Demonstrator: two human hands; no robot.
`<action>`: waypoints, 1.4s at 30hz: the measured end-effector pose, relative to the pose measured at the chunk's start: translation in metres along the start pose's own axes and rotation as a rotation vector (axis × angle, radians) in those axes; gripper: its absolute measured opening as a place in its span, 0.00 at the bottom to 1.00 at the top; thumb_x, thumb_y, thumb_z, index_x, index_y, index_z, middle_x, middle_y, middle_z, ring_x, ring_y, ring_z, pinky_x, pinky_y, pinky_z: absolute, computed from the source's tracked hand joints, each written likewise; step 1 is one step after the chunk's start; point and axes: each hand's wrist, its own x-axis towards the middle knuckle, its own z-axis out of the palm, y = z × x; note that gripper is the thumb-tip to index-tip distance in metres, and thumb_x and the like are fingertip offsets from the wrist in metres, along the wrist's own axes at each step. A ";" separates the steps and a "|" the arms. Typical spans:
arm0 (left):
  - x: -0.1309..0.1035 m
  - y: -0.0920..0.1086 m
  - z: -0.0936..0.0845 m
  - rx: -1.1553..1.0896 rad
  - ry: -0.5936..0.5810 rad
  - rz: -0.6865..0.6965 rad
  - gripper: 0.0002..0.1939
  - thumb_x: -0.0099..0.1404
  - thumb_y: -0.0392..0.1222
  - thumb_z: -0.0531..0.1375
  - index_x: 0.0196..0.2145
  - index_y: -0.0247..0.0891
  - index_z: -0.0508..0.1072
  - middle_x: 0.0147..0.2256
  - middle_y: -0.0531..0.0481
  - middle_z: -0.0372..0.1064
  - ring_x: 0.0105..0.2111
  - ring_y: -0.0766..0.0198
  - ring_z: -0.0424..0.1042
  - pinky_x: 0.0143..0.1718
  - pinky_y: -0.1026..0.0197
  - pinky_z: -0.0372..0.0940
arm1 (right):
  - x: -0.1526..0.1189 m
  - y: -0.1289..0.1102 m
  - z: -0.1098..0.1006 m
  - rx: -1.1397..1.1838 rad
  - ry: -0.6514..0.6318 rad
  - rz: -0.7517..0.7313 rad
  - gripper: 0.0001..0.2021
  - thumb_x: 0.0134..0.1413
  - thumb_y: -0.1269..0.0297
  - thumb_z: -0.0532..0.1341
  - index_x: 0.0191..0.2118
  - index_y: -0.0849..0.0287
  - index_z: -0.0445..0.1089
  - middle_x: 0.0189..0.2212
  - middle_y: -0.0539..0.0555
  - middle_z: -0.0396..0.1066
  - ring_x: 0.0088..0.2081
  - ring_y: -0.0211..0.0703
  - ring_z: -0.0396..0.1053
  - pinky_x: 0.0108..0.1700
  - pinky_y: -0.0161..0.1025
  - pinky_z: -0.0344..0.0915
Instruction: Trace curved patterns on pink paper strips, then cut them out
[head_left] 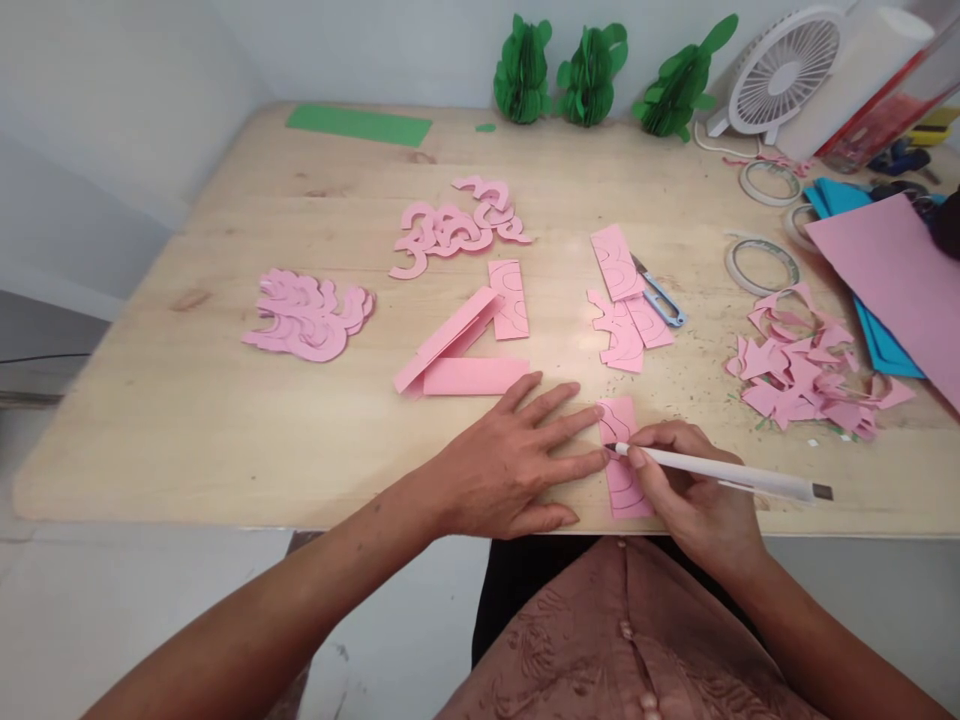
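Curve-marked pink strip (624, 488) at the table's (225, 430) near edge.
Spread, ungrasping left hand (502, 465) seemingly steadies its left side; right hand (701, 508) grasps a white pen (750, 477), tip at the strip.

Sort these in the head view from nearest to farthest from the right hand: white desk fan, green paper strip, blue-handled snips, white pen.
1. White pen: held in the right hand.
2. Blue-handled snips: ahead of that hand.
3. White desk fan: back right of the table.
4. Green paper strip: back left.
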 end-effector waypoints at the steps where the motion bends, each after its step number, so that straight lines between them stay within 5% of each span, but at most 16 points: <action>1: 0.000 0.000 0.000 0.000 -0.001 0.000 0.27 0.67 0.60 0.50 0.59 0.48 0.62 0.65 0.46 0.49 0.65 0.42 0.45 0.62 0.34 0.37 | 0.000 0.000 0.000 -0.005 0.004 -0.001 0.05 0.57 0.63 0.58 0.32 0.55 0.70 0.28 0.51 0.74 0.32 0.44 0.71 0.34 0.40 0.66; 42: 0.000 0.001 -0.001 -0.003 -0.005 -0.007 0.25 0.67 0.58 0.51 0.58 0.48 0.63 0.65 0.46 0.49 0.65 0.42 0.46 0.63 0.35 0.36 | -0.004 0.005 0.001 0.023 0.092 0.083 0.02 0.55 0.65 0.59 0.33 0.54 0.68 0.28 0.49 0.72 0.31 0.42 0.69 0.33 0.40 0.63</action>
